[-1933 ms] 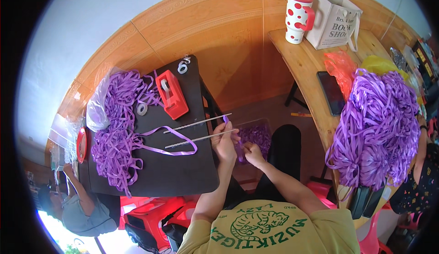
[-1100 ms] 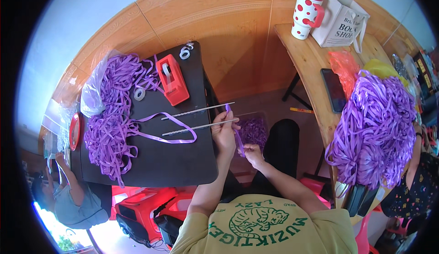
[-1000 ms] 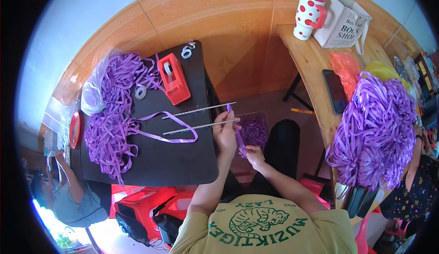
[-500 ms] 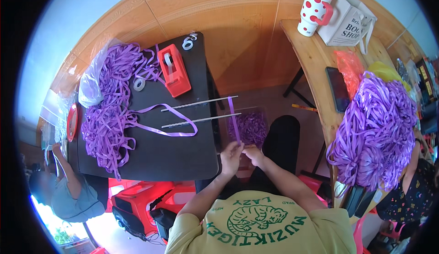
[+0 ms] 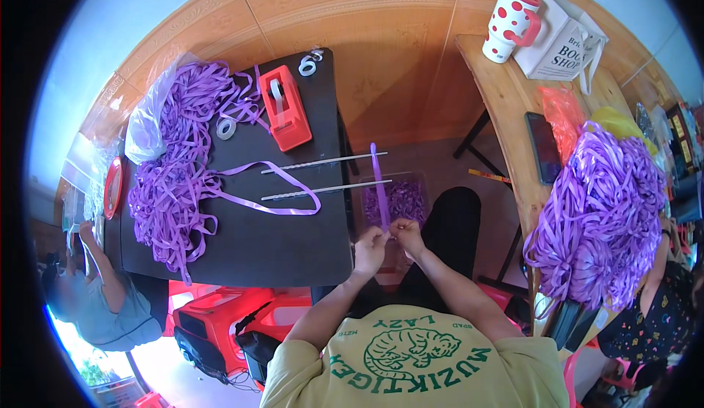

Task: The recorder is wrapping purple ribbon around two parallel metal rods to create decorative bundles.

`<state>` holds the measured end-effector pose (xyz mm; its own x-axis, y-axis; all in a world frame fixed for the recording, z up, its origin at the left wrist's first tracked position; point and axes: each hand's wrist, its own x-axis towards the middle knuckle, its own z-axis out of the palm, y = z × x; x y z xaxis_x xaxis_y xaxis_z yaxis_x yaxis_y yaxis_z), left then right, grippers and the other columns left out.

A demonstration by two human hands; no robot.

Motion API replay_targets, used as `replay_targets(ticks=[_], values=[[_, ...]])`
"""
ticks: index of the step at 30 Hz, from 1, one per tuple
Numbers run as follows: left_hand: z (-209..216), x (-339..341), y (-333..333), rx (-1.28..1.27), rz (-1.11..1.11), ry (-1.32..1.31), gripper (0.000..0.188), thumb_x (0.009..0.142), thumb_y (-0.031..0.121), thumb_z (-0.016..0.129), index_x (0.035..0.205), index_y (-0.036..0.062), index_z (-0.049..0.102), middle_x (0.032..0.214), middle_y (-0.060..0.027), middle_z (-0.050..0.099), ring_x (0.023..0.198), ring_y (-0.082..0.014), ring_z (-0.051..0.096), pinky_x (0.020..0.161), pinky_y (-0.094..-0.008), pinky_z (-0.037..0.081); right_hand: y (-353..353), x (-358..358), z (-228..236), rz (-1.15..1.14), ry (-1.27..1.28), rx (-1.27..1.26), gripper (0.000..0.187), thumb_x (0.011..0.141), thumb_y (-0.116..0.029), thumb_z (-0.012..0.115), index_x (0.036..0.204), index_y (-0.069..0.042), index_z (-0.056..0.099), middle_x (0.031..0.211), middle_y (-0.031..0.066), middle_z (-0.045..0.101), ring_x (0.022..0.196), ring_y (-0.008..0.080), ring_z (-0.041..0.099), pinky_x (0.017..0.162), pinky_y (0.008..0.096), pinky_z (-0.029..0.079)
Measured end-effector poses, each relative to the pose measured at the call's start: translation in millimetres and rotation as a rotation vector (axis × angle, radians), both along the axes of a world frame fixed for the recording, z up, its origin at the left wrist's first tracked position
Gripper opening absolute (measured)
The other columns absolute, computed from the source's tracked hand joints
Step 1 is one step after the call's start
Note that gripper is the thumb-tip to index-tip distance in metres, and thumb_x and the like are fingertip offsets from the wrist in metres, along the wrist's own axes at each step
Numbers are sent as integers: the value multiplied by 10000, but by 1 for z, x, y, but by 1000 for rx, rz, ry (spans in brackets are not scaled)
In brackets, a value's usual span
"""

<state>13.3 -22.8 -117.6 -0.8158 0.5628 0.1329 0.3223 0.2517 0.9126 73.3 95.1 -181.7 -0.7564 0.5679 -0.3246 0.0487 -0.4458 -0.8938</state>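
A purple ribbon strip (image 5: 382, 199) runs down from the far thin metal rod (image 5: 323, 162), passing over the near thin metal rod (image 5: 323, 190), to my hands. My left hand (image 5: 371, 251) is closed in a pinch on its near end. Close beside it, my right hand (image 5: 408, 238) is also pinched at that end; the fingertips of both hands nearly meet. Both rods stick out past the right edge of the black table. Another purple ribbon loop (image 5: 299, 216) lies around their left part. Below the strip, a clear bin (image 5: 364, 197) holds many small purple pieces.
Left on the black table (image 5: 293, 250) lie a purple ribbon heap (image 5: 172, 213), a red tape dispenser (image 5: 295, 130) and tape rolls (image 5: 226, 129). The wooden table (image 5: 506, 107) at right bears a ribbon bundle (image 5: 598, 217), phone (image 5: 541, 147) and spotted tumbler (image 5: 507, 26). People sit on both sides.
My right hand has shifted slightly up and to the left hand's side, fingers now at the ribbon's end. The view has tilted a little; the rods and ribbon heap stay put.
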Motion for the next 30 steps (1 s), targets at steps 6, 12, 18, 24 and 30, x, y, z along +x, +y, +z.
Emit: replay_targets(ticks=[6,12,18,24,30], values=[[-15,12,-15,-45,-155,-251,85,774,64,656,745,-2,612,685,-128,609,643,-183,600,600,-312,452,5,-6,-8,145,-71,17,133,791,-68,699,675,-36,643,663,6,629,577,61,549,529,209,427],[-9,10,-25,-28,-243,-382,137,781,49,655,915,26,675,751,-106,649,721,-155,617,708,-282,480,-4,6,-6,165,-134,-35,119,748,-63,689,642,-46,637,614,-13,583,566,58,509,523,221,398],[-7,11,-33,0,-243,-151,252,774,37,659,1027,32,647,959,-137,638,897,-240,617,815,-329,475,-1,12,-14,279,-244,2,105,763,-30,682,665,-52,652,623,6,611,538,66,536,492,208,415],[-15,13,-27,-116,-68,-62,289,743,95,696,1010,41,599,945,-157,610,936,-309,590,807,-376,470,3,9,2,355,-366,-102,71,719,-41,700,664,-66,663,550,-3,569,436,63,454,396,212,324],[-16,10,-16,-187,8,-139,243,736,142,711,921,21,611,889,-159,612,806,-320,605,709,-393,483,-4,15,8,374,-391,-225,55,727,-27,679,763,-68,669,634,31,615,507,111,564,430,209,404]])
